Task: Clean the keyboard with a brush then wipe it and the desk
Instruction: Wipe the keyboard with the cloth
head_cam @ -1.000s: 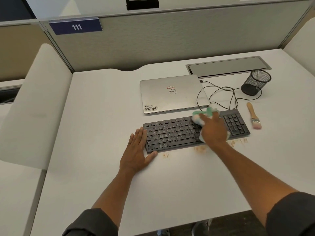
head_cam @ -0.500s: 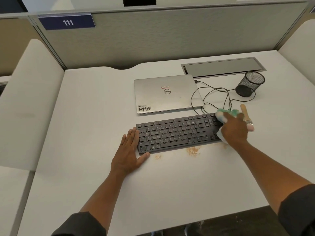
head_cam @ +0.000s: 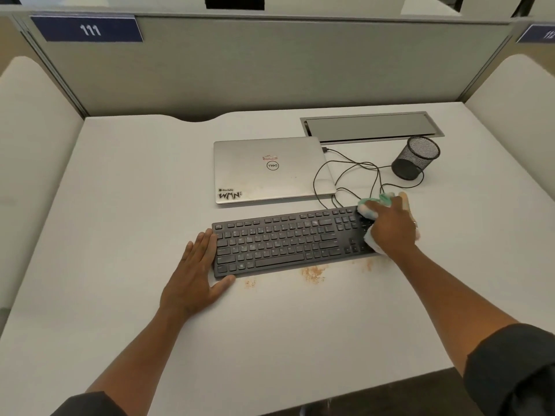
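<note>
My left hand [head_cam: 196,271] lies flat on the white table [head_cam: 120,235], fingers straight and together, thumb spread, its fingertips against the left end of the black keyboard [head_cam: 285,241]. Along the keyboard's near edge, orange-brown crumbs [head_cam: 312,273] are scattered on the table, in one larger patch and some smaller ones. My right hand [head_cam: 390,226] is over the keyboard's right end, on the number pad, fingers curled around a crumpled white and green cloth [head_cam: 371,205] and pressing it onto the keys. Just beyond that hand, the tan handle of the brush [head_cam: 403,196] shows past my knuckles; the rest of it is hidden. Behind the keyboard a closed silver laptop [head_cam: 270,169] lies flat, with thin black cables [head_cam: 351,175] looping from its right side. Farther right stands a black mesh cup [head_cam: 416,157], and behind it a metal hatch [head_cam: 372,127] is set into the table, below the grey partition [head_cam: 270,64]
</note>
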`<move>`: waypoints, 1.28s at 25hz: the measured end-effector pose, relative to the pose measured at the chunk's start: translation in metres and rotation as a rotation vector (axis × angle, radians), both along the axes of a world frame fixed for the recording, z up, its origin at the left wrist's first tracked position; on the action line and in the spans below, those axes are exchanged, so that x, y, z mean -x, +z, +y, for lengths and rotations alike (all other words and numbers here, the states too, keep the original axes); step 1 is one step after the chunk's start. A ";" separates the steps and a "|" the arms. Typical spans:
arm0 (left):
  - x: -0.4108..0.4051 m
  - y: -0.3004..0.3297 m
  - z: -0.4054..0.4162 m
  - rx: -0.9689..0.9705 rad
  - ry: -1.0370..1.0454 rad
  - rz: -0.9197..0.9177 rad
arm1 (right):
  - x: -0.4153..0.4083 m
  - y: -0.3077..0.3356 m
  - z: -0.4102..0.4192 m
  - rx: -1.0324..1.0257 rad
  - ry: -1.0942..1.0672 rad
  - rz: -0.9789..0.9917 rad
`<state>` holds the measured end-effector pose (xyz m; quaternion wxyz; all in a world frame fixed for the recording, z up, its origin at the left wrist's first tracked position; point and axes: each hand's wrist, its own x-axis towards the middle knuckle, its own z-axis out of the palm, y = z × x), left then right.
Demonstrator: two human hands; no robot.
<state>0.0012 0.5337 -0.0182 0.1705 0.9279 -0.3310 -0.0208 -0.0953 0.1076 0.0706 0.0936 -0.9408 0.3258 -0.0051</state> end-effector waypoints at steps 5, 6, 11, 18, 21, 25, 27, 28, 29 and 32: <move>0.002 0.002 -0.001 0.000 -0.002 0.011 | -0.021 -0.002 0.025 0.049 0.127 -0.007; 0.002 0.003 -0.001 -0.001 -0.001 0.008 | -0.024 0.000 0.027 0.054 0.094 -0.002; 0.003 0.005 -0.001 -0.006 0.000 0.007 | -0.054 0.010 0.078 -0.028 0.335 0.057; 0.003 0.006 -0.002 -0.009 0.004 0.017 | -0.091 0.009 0.106 -0.206 0.392 0.158; 0.003 0.007 -0.002 0.002 0.009 0.015 | -0.099 0.015 0.115 -0.299 0.448 0.167; 0.004 0.007 -0.002 0.008 0.012 0.023 | -0.098 0.021 0.131 -0.265 0.432 0.196; 0.003 0.008 -0.002 0.009 0.013 0.022 | -0.099 0.023 0.155 -0.305 0.565 0.224; 0.003 0.008 -0.002 0.008 0.013 0.026 | -0.101 0.026 0.164 -0.308 0.581 0.234; 0.004 0.008 -0.002 0.008 0.014 0.024 | -0.105 0.029 0.168 -0.307 0.577 0.218; 0.003 0.008 -0.002 0.003 0.017 0.027 | -0.113 0.031 0.172 -0.263 0.532 0.167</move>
